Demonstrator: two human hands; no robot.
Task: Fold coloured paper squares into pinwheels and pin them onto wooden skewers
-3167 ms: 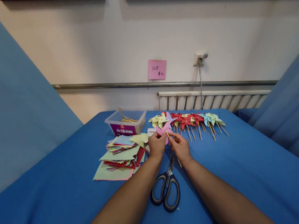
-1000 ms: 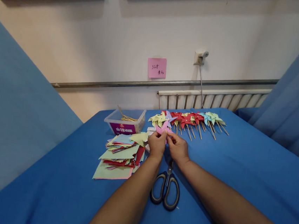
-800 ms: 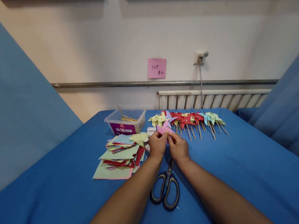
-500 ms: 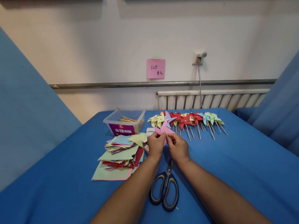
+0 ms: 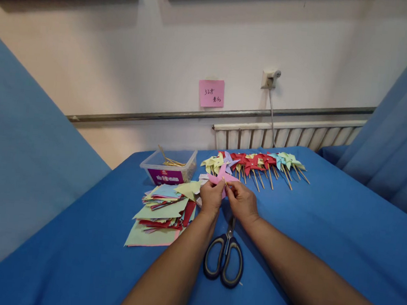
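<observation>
A pink paper pinwheel is held up over the blue table, between both hands. My left hand pinches it from the left. My right hand pinches it from the right, fingers closed on the thin wooden stick at its middle. Directly below the hands lie scissors with dark handles.
A stack of coloured paper squares lies left of the hands. A clear plastic box with sticks stands behind it. A row of finished pinwheels lies at the table's far edge. Blue cloth partitions rise on both sides.
The long stick that stuck out below my right hand 3.2 s ago no longer shows there; only its tip shows at the pinwheel. Both hands stay closed on the pinwheel, barely moved.
</observation>
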